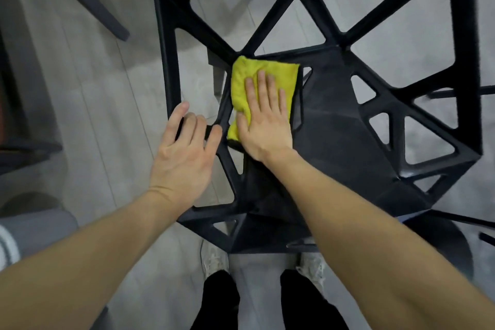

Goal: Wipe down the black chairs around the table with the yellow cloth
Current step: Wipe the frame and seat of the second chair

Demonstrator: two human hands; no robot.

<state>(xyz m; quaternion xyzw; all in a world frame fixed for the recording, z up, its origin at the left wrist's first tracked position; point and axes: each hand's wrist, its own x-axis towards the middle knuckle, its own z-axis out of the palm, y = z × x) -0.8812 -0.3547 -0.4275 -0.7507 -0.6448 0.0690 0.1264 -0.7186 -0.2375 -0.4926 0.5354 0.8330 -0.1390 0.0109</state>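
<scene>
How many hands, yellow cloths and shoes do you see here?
Bare hands: 2, left hand and right hand
Folded yellow cloth: 1
Pale sneakers: 2, left sneaker and right sneaker
Total: 5

black chair [334,120] cropped at top and right, yellow cloth [241,80] part-hidden under hand
</scene>
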